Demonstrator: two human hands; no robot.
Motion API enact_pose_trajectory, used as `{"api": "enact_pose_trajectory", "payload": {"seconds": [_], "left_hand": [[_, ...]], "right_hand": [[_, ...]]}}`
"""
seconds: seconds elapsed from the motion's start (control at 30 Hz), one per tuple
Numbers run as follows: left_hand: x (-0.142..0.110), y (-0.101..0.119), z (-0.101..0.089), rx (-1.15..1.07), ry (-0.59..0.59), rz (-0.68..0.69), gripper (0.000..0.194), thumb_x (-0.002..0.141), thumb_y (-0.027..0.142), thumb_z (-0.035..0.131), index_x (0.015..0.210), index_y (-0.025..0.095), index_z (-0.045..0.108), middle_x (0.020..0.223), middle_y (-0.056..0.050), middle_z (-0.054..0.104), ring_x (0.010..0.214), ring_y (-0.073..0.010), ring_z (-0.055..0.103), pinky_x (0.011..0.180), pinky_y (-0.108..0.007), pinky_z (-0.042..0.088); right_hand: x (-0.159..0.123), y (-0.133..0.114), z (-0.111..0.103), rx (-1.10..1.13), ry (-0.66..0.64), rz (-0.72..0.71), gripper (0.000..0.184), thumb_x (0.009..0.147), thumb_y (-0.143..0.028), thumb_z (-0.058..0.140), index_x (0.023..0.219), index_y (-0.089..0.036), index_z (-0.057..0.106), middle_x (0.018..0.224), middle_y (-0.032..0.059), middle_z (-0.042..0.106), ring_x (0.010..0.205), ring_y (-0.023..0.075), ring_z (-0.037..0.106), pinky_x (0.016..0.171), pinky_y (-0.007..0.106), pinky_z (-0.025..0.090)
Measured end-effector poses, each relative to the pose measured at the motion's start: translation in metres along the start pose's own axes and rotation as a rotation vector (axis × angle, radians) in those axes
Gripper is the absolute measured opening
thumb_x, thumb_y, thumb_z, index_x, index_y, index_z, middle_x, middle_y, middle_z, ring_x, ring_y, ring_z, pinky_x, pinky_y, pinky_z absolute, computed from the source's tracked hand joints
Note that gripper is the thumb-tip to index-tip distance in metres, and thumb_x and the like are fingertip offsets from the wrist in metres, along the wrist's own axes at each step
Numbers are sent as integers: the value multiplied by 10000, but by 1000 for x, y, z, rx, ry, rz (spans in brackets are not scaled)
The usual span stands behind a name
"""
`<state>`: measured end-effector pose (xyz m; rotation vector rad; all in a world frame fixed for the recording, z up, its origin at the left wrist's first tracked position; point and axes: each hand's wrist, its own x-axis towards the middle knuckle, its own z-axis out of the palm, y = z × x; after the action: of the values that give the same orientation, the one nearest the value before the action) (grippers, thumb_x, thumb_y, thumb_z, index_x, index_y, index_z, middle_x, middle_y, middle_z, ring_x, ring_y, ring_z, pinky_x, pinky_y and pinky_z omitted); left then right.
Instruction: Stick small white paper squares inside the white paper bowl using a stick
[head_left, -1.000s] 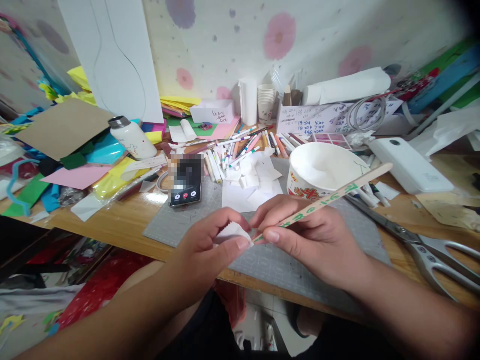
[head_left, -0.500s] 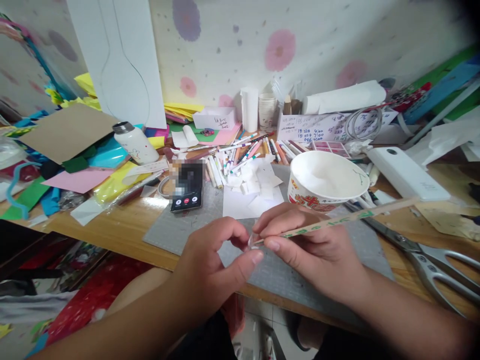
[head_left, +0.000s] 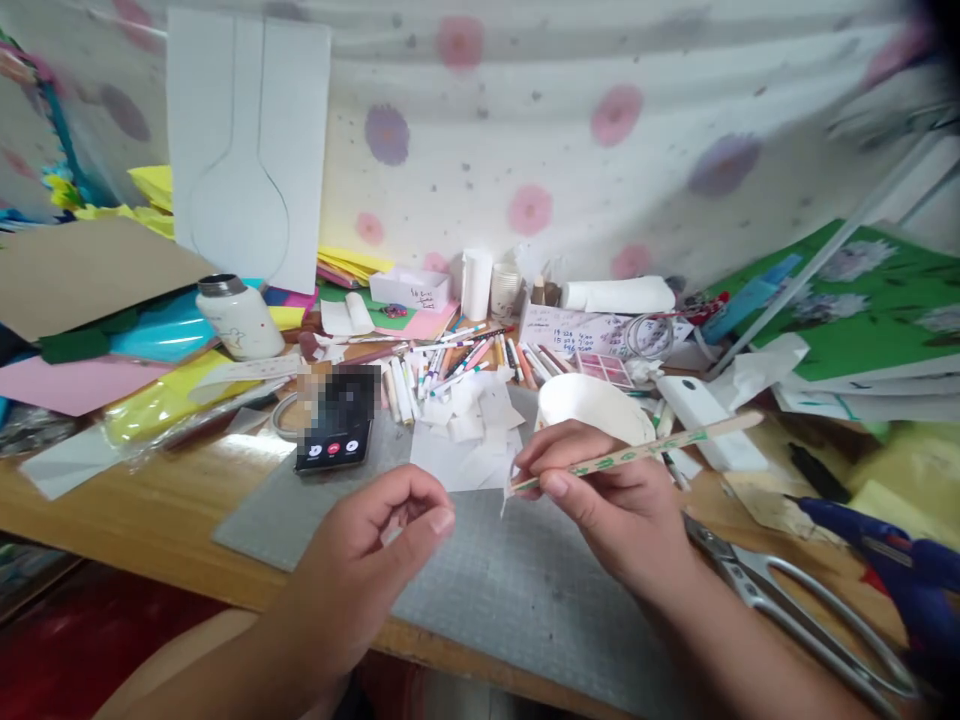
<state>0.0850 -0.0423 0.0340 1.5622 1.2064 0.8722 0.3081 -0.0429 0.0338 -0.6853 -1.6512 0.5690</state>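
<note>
My right hand (head_left: 611,485) pinches a flat wooden stick (head_left: 637,455) with green lettering, its long end pointing up to the right. A thin whitish scrap (head_left: 505,497) hangs at the stick's near tip, beside the fingertips. Apart from it to the left, my left hand (head_left: 390,530) is curled, thumb against the fingers; a small pale patch shows inside the curl, too unclear to name. Both hands are above a grey cutting mat (head_left: 517,580). Just behind the right hand stands a white paper tub (head_left: 592,400), partly covered by it.
White paper pieces (head_left: 469,440) lie behind the hands, with several markers (head_left: 457,365) beyond. A phone (head_left: 341,420) rests left on the mat. Large scissors (head_left: 780,590) and a blue glue gun (head_left: 885,550) are at right. A white bottle (head_left: 240,320) stands at left.
My left hand has drawn away leftward from the stick. White paper seen in it earlier no longer shows clearly, and a scrap hangs at the stick's tip. The view has tilted up.
</note>
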Motion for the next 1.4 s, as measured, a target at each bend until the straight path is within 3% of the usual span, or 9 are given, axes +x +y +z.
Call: {"api": "enact_pose_trajectory", "payload": {"seconds": [0.17, 0.47, 0.7, 0.8, 0.87, 1.0, 1.17, 1.27, 1.4], "left_hand": [[2, -1, 9, -103, -148, 66, 193, 833, 406, 671, 782, 223, 640, 718, 22, 613, 713, -173, 561, 656, -274, 431], [10, -4, 7, -27, -140, -34, 232, 799, 420, 598, 679, 223, 619, 634, 18, 582, 661, -182, 527, 617, -284, 397], [14, -3, -2, -97, 7, -27, 205, 790, 393, 643, 673, 226, 625, 658, 18, 656, 715, -200, 625, 706, -302, 464], [14, 0, -4, -119, 24, -37, 217, 768, 411, 654, 663, 225, 614, 650, 21, 645, 713, -202, 639, 710, -306, 475], [13, 0, -5, -129, 28, -43, 224, 752, 420, 667, 662, 223, 612, 653, 20, 644, 723, -205, 649, 719, -308, 482], [12, -2, -8, -165, 28, -32, 222, 755, 416, 682, 672, 218, 623, 676, 19, 641, 753, -203, 647, 732, -304, 484], [12, -10, -10, -187, 52, -13, 236, 773, 427, 674, 683, 213, 629, 679, 20, 623, 749, -195, 612, 730, -305, 456], [10, -11, -9, -232, 42, -4, 233, 776, 421, 673, 688, 212, 617, 685, 22, 618, 760, -196, 618, 741, -308, 453], [3, -6, -8, -267, 4, 5, 233, 779, 428, 657, 706, 210, 618, 690, 21, 616, 760, -193, 613, 747, -308, 447]], "right_hand": [[-7, 1, 15, -33, -84, -35, 154, 893, -98, 728, 949, -233, 779, 844, 44, 802, 853, 202, 778, 782, 338, 649], [-8, 4, 18, -80, -82, -25, 63, 917, -218, 723, 876, -238, 766, 832, 53, 810, 816, 205, 782, 757, 351, 643], [9, 6, -50, -277, 115, 183, 300, 963, -445, 678, 794, -201, 725, 879, 76, 777, 801, 209, 753, 703, 351, 632], [12, 16, -79, -461, 178, 335, 271, 983, -394, 678, 866, -153, 721, 880, 74, 749, 742, 171, 719, 690, 329, 613], [12, 23, -89, -568, 145, 424, 218, 999, -359, 680, 1013, -143, 704, 940, 30, 736, 769, 155, 710, 719, 334, 617], [7, 21, -95, -683, 103, 433, 270, 1015, -356, 659, 1200, -161, 676, 1185, 76, 717, 1006, 221, 720, 875, 430, 617], [-3, 0, -85, -700, -103, 346, 168, 964, -304, 685, 862, -177, 728, 1189, 97, 766, 1114, 262, 723, 1004, 450, 555], [-7, -5, -73, -700, -264, 320, 127, 907, -242, 709, 792, -205, 746, 1093, 91, 806, 1008, 271, 761, 926, 413, 570], [-10, -8, -53, -686, -365, 251, 212, 966, -217, 624, 781, -202, 727, 844, 74, 790, 790, 228, 756, 754, 346, 569]]}}
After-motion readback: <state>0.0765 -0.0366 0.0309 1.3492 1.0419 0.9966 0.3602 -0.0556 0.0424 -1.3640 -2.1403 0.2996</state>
